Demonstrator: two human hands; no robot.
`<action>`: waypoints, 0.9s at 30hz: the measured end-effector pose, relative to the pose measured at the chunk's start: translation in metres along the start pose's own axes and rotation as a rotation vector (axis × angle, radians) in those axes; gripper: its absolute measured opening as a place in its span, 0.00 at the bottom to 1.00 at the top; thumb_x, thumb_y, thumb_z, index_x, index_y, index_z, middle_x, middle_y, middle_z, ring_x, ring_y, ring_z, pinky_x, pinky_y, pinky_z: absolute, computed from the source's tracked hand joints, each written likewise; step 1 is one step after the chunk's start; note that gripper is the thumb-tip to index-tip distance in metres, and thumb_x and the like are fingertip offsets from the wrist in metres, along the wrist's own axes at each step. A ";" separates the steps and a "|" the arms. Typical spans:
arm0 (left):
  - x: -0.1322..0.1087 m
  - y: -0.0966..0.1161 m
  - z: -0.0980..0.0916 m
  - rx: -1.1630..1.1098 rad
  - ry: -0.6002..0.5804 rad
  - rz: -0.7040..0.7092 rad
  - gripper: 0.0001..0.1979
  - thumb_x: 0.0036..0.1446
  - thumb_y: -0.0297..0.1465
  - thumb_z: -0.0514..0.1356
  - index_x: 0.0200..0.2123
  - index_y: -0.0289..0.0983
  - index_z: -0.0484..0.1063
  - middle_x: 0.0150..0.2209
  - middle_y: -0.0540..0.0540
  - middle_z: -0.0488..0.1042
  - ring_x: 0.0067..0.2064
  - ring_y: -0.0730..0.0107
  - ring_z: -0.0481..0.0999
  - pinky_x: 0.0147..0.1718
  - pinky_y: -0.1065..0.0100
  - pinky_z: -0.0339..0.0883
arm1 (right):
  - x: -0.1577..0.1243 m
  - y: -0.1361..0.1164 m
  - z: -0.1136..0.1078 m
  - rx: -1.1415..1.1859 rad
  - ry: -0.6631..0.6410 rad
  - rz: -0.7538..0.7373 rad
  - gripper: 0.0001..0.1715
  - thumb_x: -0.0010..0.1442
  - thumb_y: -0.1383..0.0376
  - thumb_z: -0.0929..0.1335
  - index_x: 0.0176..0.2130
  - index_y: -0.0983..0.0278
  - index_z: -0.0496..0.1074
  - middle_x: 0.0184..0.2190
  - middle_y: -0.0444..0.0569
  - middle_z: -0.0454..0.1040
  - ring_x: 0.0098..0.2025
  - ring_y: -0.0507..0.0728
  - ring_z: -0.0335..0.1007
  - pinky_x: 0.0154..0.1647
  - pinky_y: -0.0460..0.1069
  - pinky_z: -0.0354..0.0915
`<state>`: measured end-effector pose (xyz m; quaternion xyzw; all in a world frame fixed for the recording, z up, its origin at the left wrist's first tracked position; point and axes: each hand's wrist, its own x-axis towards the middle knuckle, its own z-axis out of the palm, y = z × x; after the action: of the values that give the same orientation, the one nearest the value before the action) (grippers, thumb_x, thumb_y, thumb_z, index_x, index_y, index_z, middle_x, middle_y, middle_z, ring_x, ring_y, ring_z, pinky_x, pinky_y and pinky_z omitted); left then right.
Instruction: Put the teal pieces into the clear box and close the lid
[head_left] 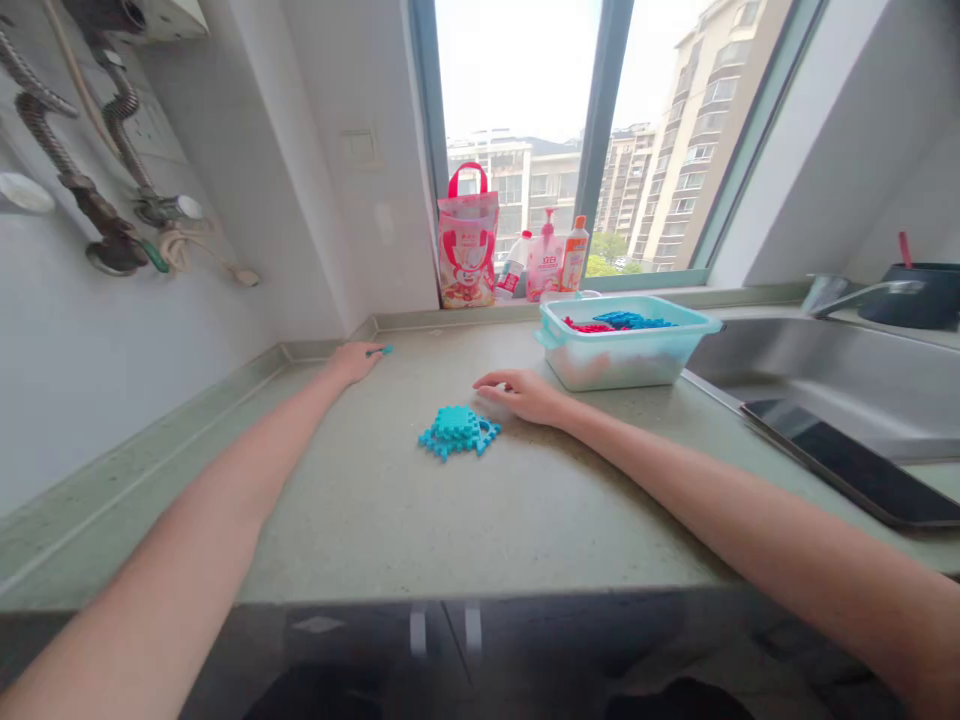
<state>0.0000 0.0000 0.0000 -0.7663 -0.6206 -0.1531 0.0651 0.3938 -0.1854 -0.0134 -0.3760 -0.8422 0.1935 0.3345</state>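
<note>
Left hand [356, 358], centre-left of frame, pinches a small teal piece [381, 350] at the surface's [525, 500] back edge; right hand [525, 393], fingers loosely spread, rests palm-down touching the teal cluster [458, 431] mid-frame, seemingly steadying it, tub [626, 345] nearby.

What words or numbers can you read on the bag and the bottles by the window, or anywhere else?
None can be read for sure.
Pink bag with red handles: red print, too blurred to read.
Pink pump bottle: a red label, too small to read.
Orange-capped bottle: label blurred, unreadable.
Small bottle beside the bag: label unreadable.
Teal tub, turquoise pieces by the right hand, small piece at the left hand: no writing shows.
</note>
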 end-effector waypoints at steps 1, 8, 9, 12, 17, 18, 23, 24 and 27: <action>-0.002 0.000 -0.001 -0.007 -0.002 -0.021 0.25 0.68 0.46 0.56 0.63 0.48 0.78 0.58 0.41 0.80 0.57 0.40 0.79 0.56 0.47 0.71 | 0.000 0.000 0.000 0.002 0.002 0.004 0.18 0.71 0.57 0.66 0.50 0.62 0.82 0.49 0.52 0.84 0.48 0.59 0.79 0.54 0.54 0.71; -0.037 0.018 -0.013 -0.080 0.031 0.006 0.22 0.66 0.47 0.59 0.58 0.49 0.81 0.56 0.44 0.82 0.55 0.46 0.81 0.53 0.53 0.73 | 0.000 0.001 0.000 0.015 -0.008 0.007 0.22 0.70 0.53 0.66 0.50 0.62 0.83 0.49 0.53 0.84 0.49 0.62 0.79 0.55 0.56 0.71; -0.046 0.022 -0.015 -0.108 0.039 0.053 0.22 0.65 0.46 0.60 0.57 0.49 0.82 0.55 0.44 0.82 0.55 0.48 0.81 0.53 0.55 0.73 | 0.000 0.001 0.000 0.017 -0.009 0.005 0.22 0.70 0.53 0.66 0.49 0.62 0.83 0.50 0.53 0.84 0.50 0.62 0.79 0.55 0.56 0.71; -0.080 0.036 -0.024 -0.258 0.087 0.214 0.26 0.58 0.45 0.66 0.58 0.45 0.80 0.49 0.46 0.85 0.44 0.58 0.83 0.49 0.62 0.74 | -0.001 0.002 0.001 0.021 -0.012 0.007 0.24 0.69 0.49 0.66 0.50 0.61 0.83 0.50 0.54 0.84 0.52 0.63 0.79 0.56 0.57 0.71; -0.135 0.085 -0.055 -0.570 0.159 0.329 0.35 0.51 0.43 0.70 0.63 0.44 0.72 0.50 0.47 0.84 0.22 0.77 0.67 0.25 0.70 0.66 | -0.003 -0.001 0.001 0.017 -0.019 0.005 0.25 0.69 0.49 0.65 0.51 0.61 0.82 0.51 0.54 0.83 0.53 0.64 0.79 0.56 0.58 0.71; -0.142 0.098 -0.061 -0.633 0.156 0.368 0.35 0.51 0.43 0.70 0.62 0.43 0.71 0.49 0.45 0.84 0.23 0.77 0.68 0.24 0.71 0.64 | -0.003 -0.003 0.000 0.015 -0.021 0.003 0.25 0.70 0.49 0.65 0.51 0.61 0.82 0.51 0.54 0.83 0.53 0.64 0.79 0.57 0.58 0.71; -0.158 0.142 -0.078 -0.759 0.104 0.549 0.34 0.51 0.42 0.71 0.60 0.42 0.73 0.46 0.44 0.84 0.36 0.69 0.76 0.28 0.70 0.65 | -0.006 -0.015 -0.006 -0.011 -0.026 0.007 0.22 0.70 0.52 0.66 0.51 0.60 0.82 0.52 0.52 0.83 0.53 0.62 0.79 0.55 0.57 0.72; -0.159 0.144 -0.077 -0.752 0.091 0.569 0.33 0.51 0.42 0.71 0.60 0.42 0.73 0.45 0.44 0.84 0.37 0.67 0.77 0.30 0.69 0.66 | -0.006 -0.019 -0.008 -0.028 -0.020 -0.001 0.21 0.71 0.52 0.66 0.51 0.60 0.82 0.52 0.52 0.83 0.53 0.62 0.79 0.55 0.57 0.73; -0.159 0.141 -0.071 -0.711 0.002 0.623 0.35 0.51 0.43 0.72 0.61 0.42 0.73 0.44 0.44 0.85 0.41 0.63 0.80 0.37 0.65 0.67 | -0.008 -0.033 -0.014 -0.099 0.020 -0.056 0.20 0.72 0.54 0.65 0.52 0.58 0.82 0.51 0.52 0.83 0.51 0.61 0.79 0.53 0.56 0.73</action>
<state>0.0967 -0.1999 0.0298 -0.8906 -0.2702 -0.3300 -0.1578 0.3911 -0.2117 0.0115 -0.3705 -0.8575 0.1384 0.3290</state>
